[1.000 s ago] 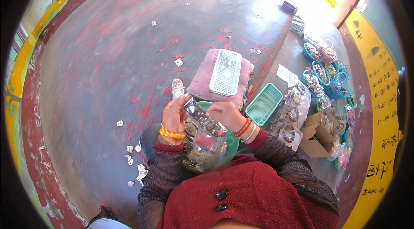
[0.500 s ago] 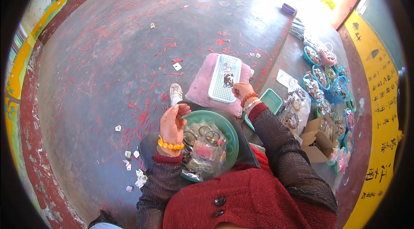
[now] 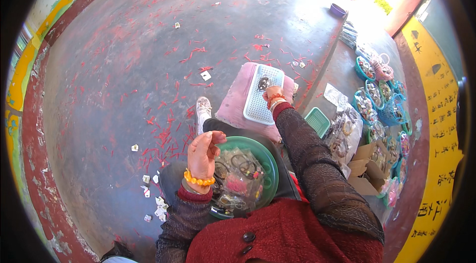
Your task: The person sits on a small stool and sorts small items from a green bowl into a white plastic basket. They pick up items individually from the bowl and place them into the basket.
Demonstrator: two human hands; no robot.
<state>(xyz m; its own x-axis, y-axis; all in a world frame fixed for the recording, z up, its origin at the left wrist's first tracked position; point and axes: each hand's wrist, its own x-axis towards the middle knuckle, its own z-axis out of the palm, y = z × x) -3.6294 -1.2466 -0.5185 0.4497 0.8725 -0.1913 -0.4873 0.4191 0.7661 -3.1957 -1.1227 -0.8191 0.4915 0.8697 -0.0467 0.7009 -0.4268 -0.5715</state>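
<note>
My right hand (image 3: 274, 94) reaches over a shallow pale-blue plastic basket (image 3: 253, 108), its fingers drawn together. A small cluster of dark items (image 3: 264, 83) lies in the basket right at the fingertips; what the fingers pinch is hidden. The basket rests on a pink cushion (image 3: 229, 102). My left hand (image 3: 202, 158) is raised at the left rim of a green basin (image 3: 271, 171) on my lap, palm turned inward, fingers loosely bent and nothing visible in them. Small clear packets (image 3: 238, 181) with dark rings and pink and yellow pieces fill the basin.
A small green basket (image 3: 317, 121) and an open cardboard box (image 3: 366, 170) stand to the right. Beyond them are clear plastic bags (image 3: 342, 134) and several filled baskets (image 3: 366, 107) along the wall. White scraps (image 3: 161, 208) and red strips litter the floor.
My right hand has moved in from the basket's right edge, farther over it. The dark items now lie nearer the basket's far end. My left hand has shifted slightly, its fingers more bent.
</note>
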